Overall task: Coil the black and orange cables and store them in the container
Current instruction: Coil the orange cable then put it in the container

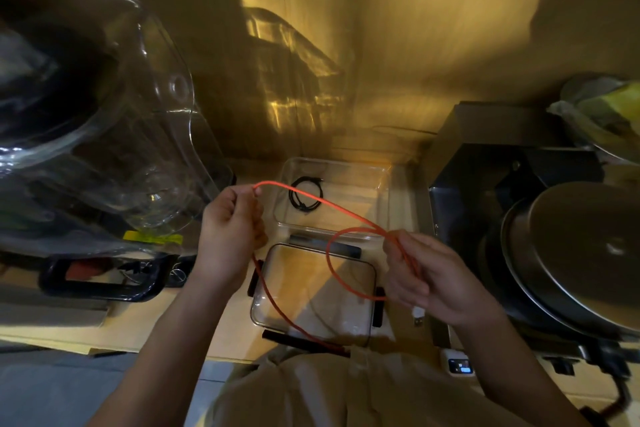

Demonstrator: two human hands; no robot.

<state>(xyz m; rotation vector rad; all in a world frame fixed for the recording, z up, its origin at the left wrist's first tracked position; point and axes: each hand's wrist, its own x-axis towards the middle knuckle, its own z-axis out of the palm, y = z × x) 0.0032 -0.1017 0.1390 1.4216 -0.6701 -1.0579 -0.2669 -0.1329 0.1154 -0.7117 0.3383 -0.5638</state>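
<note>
Cables number two: one black cable (306,193), already wound into a small ring and lying on the floor of the clear container (367,180), toward its left side, and one orange cable (346,213), held in the air between two hands. One container stands at the back of the wooden counter (145,326), close to the wall, and one clear lid (313,291) with dark clips lies flat on the counter just in front of it, under the hands. The left hand (230,230) pinches the orange cable at its raised top, fingers curled round the strand; from there the cable runs down across the lid toward the counter's front edge. The right hand (424,279) grips the same cable with curled fingers, where one loop has formed and hangs to the left of the hand, over the lid. A white plug (418,315) at the cable's end dangles below the right hand. Room is tight at both sides: a large clear plastic cover (138,121) over dark things crowds the left, and a dark appliance (502,191) with round metal lids (585,253) stands hard against the right of the container. Above the container and the lid the space is open, and the container's right half holds nothing.
</note>
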